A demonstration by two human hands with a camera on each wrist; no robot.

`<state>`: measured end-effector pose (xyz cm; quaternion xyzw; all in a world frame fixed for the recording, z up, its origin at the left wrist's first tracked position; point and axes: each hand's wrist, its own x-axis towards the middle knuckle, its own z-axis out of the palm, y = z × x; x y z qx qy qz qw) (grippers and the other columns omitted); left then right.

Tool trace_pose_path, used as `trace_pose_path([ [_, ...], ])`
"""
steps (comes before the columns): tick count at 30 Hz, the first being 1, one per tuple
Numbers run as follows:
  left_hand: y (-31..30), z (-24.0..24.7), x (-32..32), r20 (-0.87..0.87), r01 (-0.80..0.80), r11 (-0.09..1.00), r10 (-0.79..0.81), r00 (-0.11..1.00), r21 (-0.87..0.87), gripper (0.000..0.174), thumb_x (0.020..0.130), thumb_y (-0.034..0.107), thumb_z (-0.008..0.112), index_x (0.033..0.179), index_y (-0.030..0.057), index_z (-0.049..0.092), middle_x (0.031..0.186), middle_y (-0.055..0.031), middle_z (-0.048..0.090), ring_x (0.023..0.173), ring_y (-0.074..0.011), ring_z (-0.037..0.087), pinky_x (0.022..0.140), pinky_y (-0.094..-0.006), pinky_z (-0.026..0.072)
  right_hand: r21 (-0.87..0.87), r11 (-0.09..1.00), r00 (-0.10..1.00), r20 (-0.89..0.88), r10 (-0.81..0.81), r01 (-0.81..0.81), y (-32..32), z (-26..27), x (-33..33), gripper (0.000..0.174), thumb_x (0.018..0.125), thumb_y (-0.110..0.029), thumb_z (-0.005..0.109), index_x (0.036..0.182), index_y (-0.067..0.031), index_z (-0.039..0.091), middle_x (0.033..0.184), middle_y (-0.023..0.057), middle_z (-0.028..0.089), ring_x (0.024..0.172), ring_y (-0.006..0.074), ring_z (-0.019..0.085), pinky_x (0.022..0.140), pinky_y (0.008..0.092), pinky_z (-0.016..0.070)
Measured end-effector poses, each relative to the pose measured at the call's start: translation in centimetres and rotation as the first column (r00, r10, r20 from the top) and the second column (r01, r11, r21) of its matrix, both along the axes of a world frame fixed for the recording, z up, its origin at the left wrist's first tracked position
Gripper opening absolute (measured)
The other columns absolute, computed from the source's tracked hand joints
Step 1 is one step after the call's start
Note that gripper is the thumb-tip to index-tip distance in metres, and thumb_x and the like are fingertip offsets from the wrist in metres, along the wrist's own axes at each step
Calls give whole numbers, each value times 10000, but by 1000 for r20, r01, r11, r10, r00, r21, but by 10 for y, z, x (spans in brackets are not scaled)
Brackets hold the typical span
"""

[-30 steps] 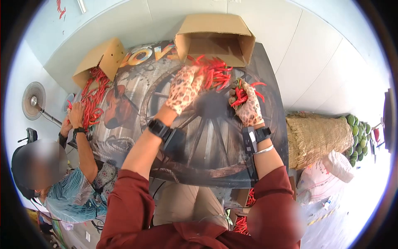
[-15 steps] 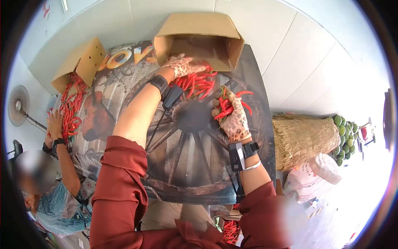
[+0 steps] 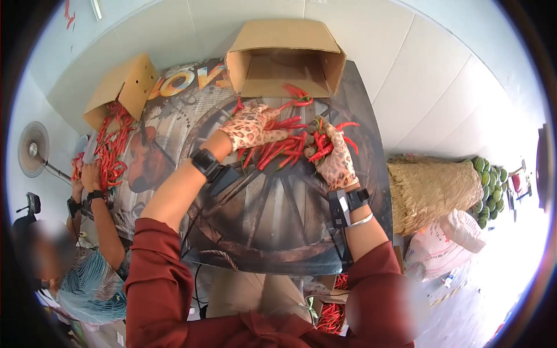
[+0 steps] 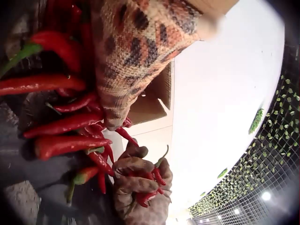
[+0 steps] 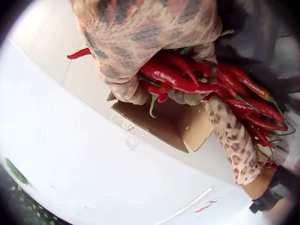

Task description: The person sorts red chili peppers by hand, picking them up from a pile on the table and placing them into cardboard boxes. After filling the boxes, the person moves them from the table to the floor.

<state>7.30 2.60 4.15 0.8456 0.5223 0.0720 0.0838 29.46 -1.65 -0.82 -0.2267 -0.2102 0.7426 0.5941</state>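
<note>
Both hands wear leopard-print gloves. My left hand [image 3: 252,127] lies over a loose pile of red chili peppers [image 3: 278,152], its fingers stretched toward the right hand. In the left wrist view, chilies [image 4: 65,124] with green stems spread beside that glove. My right hand [image 3: 338,168] grips a small bunch of red chilies [image 3: 321,153], stems and tips poking out between thumb and fingers. The right wrist view shows the bunch [image 5: 171,77] under the curled glove, with the left fingertips right at it. A few chilies [image 3: 300,95] lie farther off, by the box mouth.
An open cardboard box [image 3: 284,36] lies on its side at the table's back. To the left, another person [image 3: 93,278] handles chilies [image 3: 110,145] spilling from a second box [image 3: 125,87]. A straw-coloured roll [image 3: 432,191] and a white sack [image 3: 438,249] stand right of the table.
My left hand has come from the far side of the pile toward me, and most of the chilies now lie nearer. The right hand keeps its bunch throughout. The head view has shifted slightly.
</note>
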Motion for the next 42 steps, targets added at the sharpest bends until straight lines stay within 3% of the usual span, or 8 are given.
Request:
trace_pose_path([
  [6, 67, -3, -34, 20, 308, 951, -309, 951, 36, 645, 903, 498, 521, 1357, 47, 439, 1426, -188, 376, 1315, -345, 370, 1079, -380, 341, 17, 984, 978, 122, 172, -175, 0, -1, 16, 332, 931, -282, 558, 1200, -88, 528, 991, 24, 590, 818, 145, 569, 598, 275, 460],
  [20, 291, -60, 23, -226, -200, 979, 205, 952, 47, 538, 899, 104, 365, 1434, 65, 322, 1496, -162, 292, 1372, -278, 313, 1130, -356, 262, -47, 976, 976, 22, 215, -214, 2, 4, 18, 565, 904, -325, 595, 1382, -110, 383, 1009, 52, 565, 866, 196, 578, 630, 318, 493],
  [22, 288, -61, 8, -338, -54, 990, 94, 936, 127, 466, 927, 116, 344, 1387, 61, 398, 1445, -173, 372, 1306, -286, 413, 1082, -370, 341, -56, 973, 975, 2, 224, -223, 0, 4, 18, 578, 906, -328, 596, 1390, -109, 368, 1019, 56, 567, 876, 199, 581, 632, 319, 492],
  [26, 239, -40, 24, 69, -6, 985, -6, 998, 172, 414, 888, 220, 504, 1261, 43, 526, 1240, -176, 562, 1121, -290, 564, 972, -360, 443, -55, 974, 975, 34, 220, -218, 0, 6, 17, 587, 908, -337, 595, 1393, -103, 362, 1058, 65, 570, 886, 197, 588, 643, 323, 495],
  [27, 247, -52, 20, -477, 453, 798, -242, 845, 398, 403, 893, 239, 518, 1242, 40, 538, 1217, -179, 574, 1126, -293, 557, 969, -363, 434, -44, 975, 975, 41, 219, -218, -1, 6, 17, 586, 907, -342, 594, 1390, -101, 367, 1071, 65, 570, 886, 196, 590, 647, 324, 496],
  [28, 232, -47, 28, -477, 448, 800, -237, 846, 398, 403, 893, 239, 518, 1242, 40, 538, 1217, -179, 574, 1126, -293, 557, 969, -363, 434, -43, 974, 974, 41, 225, -223, -2, 6, 18, 586, 907, -342, 594, 1390, -101, 367, 1071, 65, 570, 886, 196, 590, 647, 324, 496],
  [30, 196, -39, 55, 271, 146, 988, -128, 954, -49, 381, 899, 274, 531, 1198, 40, 567, 1204, -173, 584, 1124, -289, 557, 955, -359, 436, -25, 974, 972, 59, 226, -225, -2, 6, 18, 589, 905, -355, 594, 1389, -101, 373, 1072, 60, 569, 882, 191, 596, 653, 326, 499],
  [42, 46, -5, 32, 232, 279, 943, -235, 944, -180, 321, 916, 246, 494, 1140, 42, 600, 1140, -174, 606, 1073, -308, 572, 930, -382, 441, 15, 977, 976, 66, 210, -211, 2, 0, 19, 413, 931, -284, 540, 1293, -91, 487, 1055, 50, 599, 836, 164, 586, 633, 311, 498],
])
